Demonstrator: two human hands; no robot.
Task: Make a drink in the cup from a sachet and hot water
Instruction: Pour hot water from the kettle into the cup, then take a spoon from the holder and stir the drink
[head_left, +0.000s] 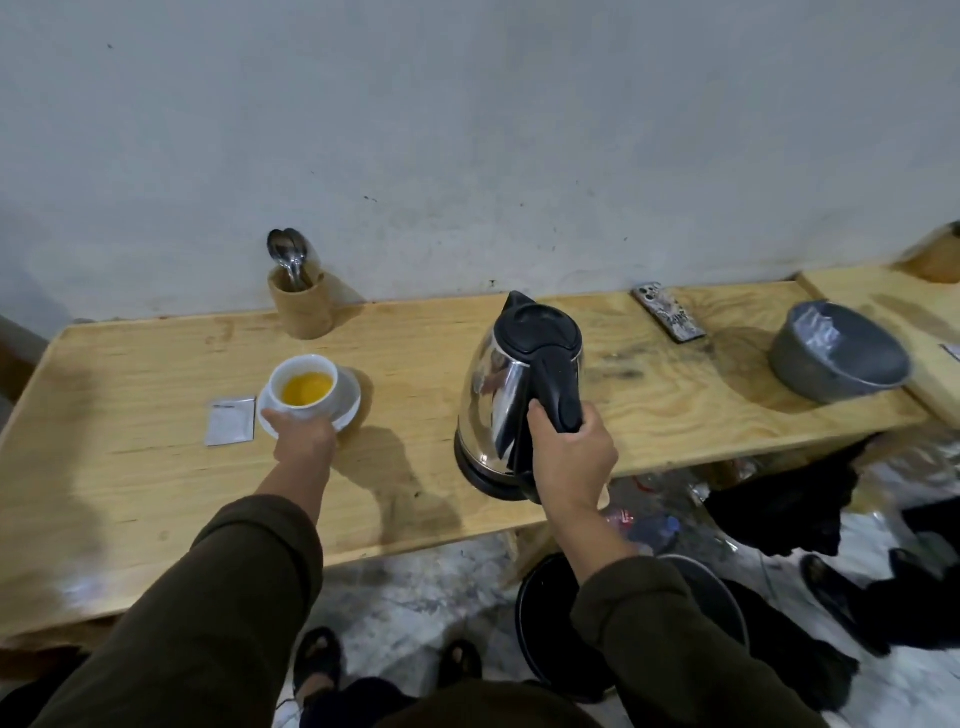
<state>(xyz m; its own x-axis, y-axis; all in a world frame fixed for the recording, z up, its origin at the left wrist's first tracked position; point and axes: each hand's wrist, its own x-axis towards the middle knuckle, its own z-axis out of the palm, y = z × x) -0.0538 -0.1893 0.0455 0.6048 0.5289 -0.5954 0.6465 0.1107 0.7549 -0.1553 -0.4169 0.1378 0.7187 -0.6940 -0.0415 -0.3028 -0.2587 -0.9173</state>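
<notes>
The white cup (303, 383) stands upright on a white saucer (347, 402) on the wooden table (156, 478) and serves as the reference point. It holds yellow-orange liquid, filling roughly the lower part of the bowl.

The left hand (304, 436) is at the near edge of the saucer, thumb lying on the rim at the near-left side; the fingers are under or behind the saucer and whether they close on it cannot be told.

A silver sachet (230, 421) lies flat on the table just left of the cup, close to the saucer but apart from it; its top edge looks torn.

The steel kettle (511, 400) with black lid and handle is to the right of the cup, well apart. The right hand (569, 462) is wrapped firmly around the handle. Whether the kettle base touches the table cannot be told.

Behind the cup, against the wall, a wooden holder (302, 306) contains spoons (288, 254). Far right of the cup lie a phone (669, 312) and a grey bowl (839, 353).
</notes>
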